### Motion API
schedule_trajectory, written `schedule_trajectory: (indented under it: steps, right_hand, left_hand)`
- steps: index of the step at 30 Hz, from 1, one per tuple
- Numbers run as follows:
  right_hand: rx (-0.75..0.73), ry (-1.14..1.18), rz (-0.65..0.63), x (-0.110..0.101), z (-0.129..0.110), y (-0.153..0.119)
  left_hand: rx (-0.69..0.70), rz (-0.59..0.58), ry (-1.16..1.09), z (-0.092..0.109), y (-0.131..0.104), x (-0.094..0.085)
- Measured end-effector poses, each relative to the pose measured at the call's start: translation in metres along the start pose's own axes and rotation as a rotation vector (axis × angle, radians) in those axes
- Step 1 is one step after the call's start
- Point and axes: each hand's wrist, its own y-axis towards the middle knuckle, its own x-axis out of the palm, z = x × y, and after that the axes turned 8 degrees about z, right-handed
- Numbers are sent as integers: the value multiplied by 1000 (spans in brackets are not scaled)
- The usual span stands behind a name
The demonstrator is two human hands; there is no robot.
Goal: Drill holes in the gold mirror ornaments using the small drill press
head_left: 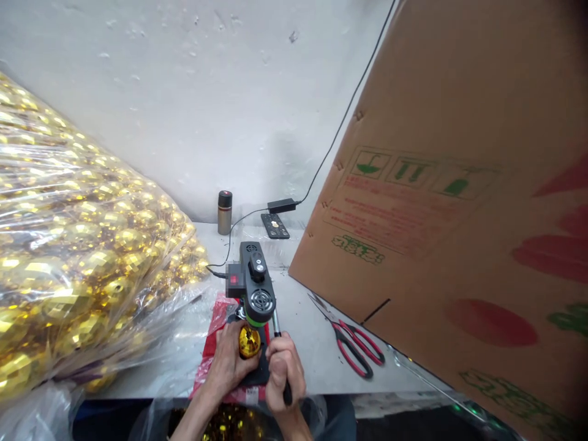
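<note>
A shiny gold faceted ball [249, 342] sits under the head of a small black bench drill press [260, 288]. Around the ball's left and near sides curl the fingers of my left hand [227, 355], gripping it. My right hand [285, 373] is wrapped round the black-ended lever [276, 321] on the machine's right side. The drill bit and the far side of the ball are hidden by the machine's head. Beneath the machine's base lies a red plastic sheet [210, 352].
Scissors [356, 346] with red and black handles lie right of the machine. A large cardboard box [436, 214] leans on the right. A clear bag of gold balls [92, 245] fills the left. Behind stand a bottle [225, 214], a phone [275, 226] and a power adapter [282, 206].
</note>
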Motion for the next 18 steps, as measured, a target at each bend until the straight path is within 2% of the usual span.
schedule_trajectory:
  steps: [3, 6, 8, 12, 16, 18]
  right_hand:
    - [-60, -2, -5, 0, 7, -4]
    - [-106, 34, -68, -4, 2, 10]
    - [-64, 47, -97, -8, -10, 30]
    - [135, 61, -168, -13, -39, 75]
    - [130, 96, -169, -12, -45, 89]
    - [135, 95, -175, -11, -42, 83]
  left_hand:
    - [10, 7, -23, -3, 0, 0]
    - [10, 8, -36, -2, 2, 0]
    - [11, 13, -43, 0, 2, 0]
    - [38, 19, -73, -3, -10, -6]
    - [147, -26, -48, -26, -21, -33]
    - [140, 44, -12, -38, -12, -53]
